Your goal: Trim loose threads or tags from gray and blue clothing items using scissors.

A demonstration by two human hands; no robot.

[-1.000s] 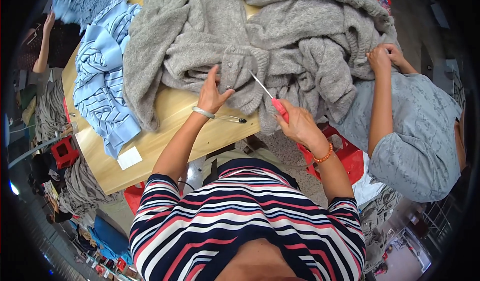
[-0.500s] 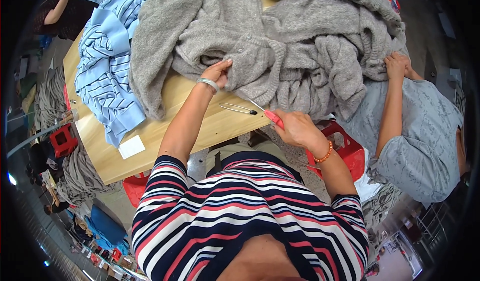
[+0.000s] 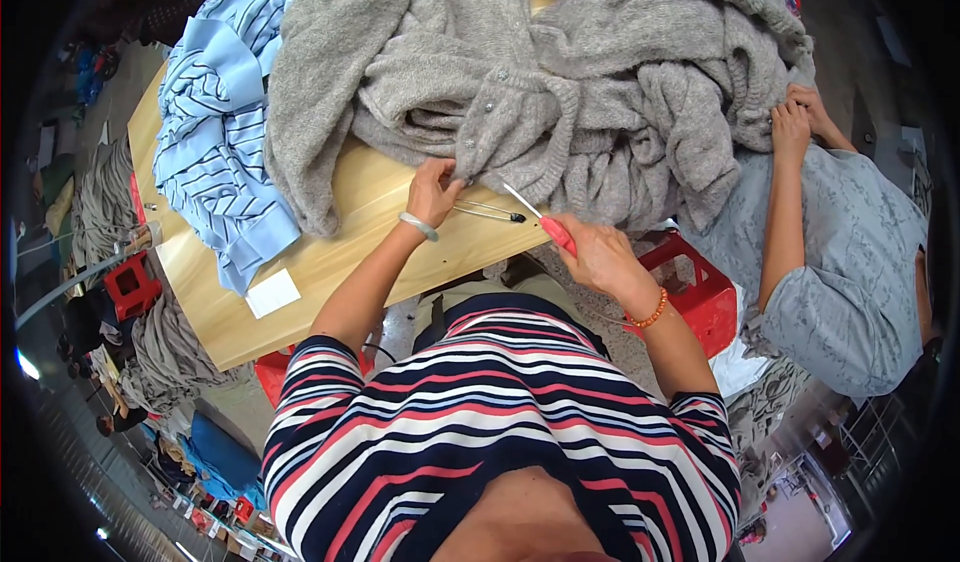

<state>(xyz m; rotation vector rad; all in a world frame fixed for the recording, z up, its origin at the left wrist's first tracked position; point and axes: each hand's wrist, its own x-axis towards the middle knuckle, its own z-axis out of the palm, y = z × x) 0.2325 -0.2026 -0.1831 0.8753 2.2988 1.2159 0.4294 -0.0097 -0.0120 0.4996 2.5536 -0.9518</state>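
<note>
A grey knitted cardigan [image 3: 510,122] with small buttons along its band lies bunched on the table in front of me. My left hand [image 3: 433,194], with a pale bangle at the wrist, pinches the lower edge of that band. In my right hand [image 3: 600,257] is a tool with a red handle [image 3: 556,232] and a slim pale metal shaft. Its tip points up and left, just short of the cardigan's hem; the exact kind of tool is unclear. Between my hands a long wire pin with a black end [image 3: 490,210] lies on the table.
More grey knitwear [image 3: 650,42] is heaped across the wooden table [image 3: 370,197]. Blue striped knitwear [image 3: 215,152] and a white paper [image 3: 272,293] lie to the left. At the right, another person's hands [image 3: 793,127] touch the grey pile. A red stool [image 3: 700,302] stands below the table edge.
My left hand has come down from the cardigan's opening to the lower edge of its band, and the buttons now face up. The tool has drawn back slightly from the fabric.
</note>
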